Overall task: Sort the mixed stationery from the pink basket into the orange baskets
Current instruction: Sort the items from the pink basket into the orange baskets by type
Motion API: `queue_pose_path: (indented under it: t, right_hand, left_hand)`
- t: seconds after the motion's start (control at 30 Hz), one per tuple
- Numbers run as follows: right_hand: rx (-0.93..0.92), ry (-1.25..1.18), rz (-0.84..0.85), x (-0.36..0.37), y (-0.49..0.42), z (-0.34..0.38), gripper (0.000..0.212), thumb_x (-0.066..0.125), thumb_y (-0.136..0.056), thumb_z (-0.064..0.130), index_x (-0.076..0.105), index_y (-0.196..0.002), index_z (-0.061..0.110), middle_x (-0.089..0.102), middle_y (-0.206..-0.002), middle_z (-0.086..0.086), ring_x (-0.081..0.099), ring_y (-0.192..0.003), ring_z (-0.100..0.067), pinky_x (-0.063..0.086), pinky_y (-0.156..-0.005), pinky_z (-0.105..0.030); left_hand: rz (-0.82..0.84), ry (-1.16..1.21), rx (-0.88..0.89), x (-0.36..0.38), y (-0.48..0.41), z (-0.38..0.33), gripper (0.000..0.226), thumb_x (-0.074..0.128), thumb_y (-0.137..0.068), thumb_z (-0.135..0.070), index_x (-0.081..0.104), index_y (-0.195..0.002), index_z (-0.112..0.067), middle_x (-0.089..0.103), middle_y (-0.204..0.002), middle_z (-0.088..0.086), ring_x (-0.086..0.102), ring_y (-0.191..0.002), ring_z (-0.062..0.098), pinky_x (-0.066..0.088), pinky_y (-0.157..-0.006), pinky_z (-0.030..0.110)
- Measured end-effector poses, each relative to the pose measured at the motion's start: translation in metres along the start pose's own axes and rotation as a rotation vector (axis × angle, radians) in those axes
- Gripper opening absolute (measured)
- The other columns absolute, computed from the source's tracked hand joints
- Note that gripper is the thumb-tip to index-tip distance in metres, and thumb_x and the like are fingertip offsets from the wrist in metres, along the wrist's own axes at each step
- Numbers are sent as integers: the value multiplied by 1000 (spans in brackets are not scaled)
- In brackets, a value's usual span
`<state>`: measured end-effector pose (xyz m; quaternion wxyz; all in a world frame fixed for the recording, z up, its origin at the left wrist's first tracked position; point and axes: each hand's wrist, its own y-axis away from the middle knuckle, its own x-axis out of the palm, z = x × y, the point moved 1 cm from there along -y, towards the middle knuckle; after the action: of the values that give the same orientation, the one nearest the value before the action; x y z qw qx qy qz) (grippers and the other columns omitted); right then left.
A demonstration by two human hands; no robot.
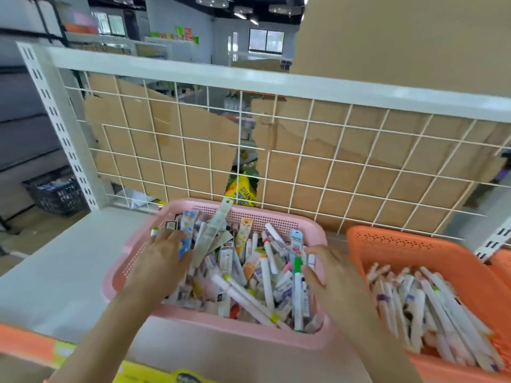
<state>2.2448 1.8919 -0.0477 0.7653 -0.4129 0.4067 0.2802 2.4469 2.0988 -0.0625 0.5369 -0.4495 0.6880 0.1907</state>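
Note:
The pink basket [315,230] stands on the white shelf, full of mixed stationery: white markers, small packets and carded items. My left hand [163,261] lies flat with spread fingers on the packets in the basket's left part, beside a blue packet [183,246]. My right hand [329,269] reaches into the right part, with relaxed fingers and the thumb next to a green-capped white marker [297,283]. Neither hand plainly grips anything. To the right, an orange basket [387,241] holds several white pens [431,308].
A white wire grid [304,150] backed by cardboard closes the shelf behind the baskets. A second orange basket [502,262] shows at the far right edge. An orange edge [22,344] and yellow packaging [143,373] lie below the shelf front. The bare shelf top [69,261] lies to the left.

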Motion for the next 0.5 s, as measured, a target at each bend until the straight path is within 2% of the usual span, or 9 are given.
queue_pose_path:
  t: [0.17, 0.3, 0.4, 0.43, 0.5]
  right_hand:
    - [-29, -10, 87, 19, -19, 35, 32, 55, -92, 29, 55, -123, 22, 60, -120, 1, 58, -107, -19, 41, -85, -30]
    - [-60, -13, 142, 27, -31, 57, 34, 44, -97, 34, 46, -130, 27, 50, -130, 9, 56, -106, -11, 29, -73, -20]
    - [-62, -43, 169, 37, -38, 65, 32, 44, -97, 33, 47, -128, 25, 51, -131, 8, 52, -113, -11, 37, -86, -23]
    - [-64, -42, 176, 39, -39, 68, 32, 45, -96, 32, 48, -127, 24, 52, -129, 6, 51, -114, -12, 39, -89, -25]
    - [-60, -39, 200, 44, -43, 72, 32, 45, -96, 31, 49, -127, 23, 54, -127, 5, 49, -116, -13, 40, -91, -27]
  left_hand:
    - [47, -93, -77, 7, -21, 2, 40, 47, -94, -30, 43, -126, -6, 46, -127, 14, 41, -117, 30, 34, -97, 37]
    - [105, -105, -159, 7, -26, -5, 43, 43, -95, -22, 34, -134, -6, 42, -133, 14, 40, -122, 29, 33, -100, 36]
    - [109, -124, -119, 8, -26, -2, 54, 36, -98, -13, 14, -146, -5, 35, -141, 15, 35, -127, 29, 29, -108, 37]
    - [98, -68, -123, 8, -26, 1, 57, 38, -97, -12, 12, -147, -8, 36, -142, 14, 35, -128, 29, 29, -109, 38]
    - [46, 122, -138, 9, -27, 8, 59, 44, -93, -9, 19, -146, -11, 44, -136, 15, 44, -120, 31, 38, -103, 42]
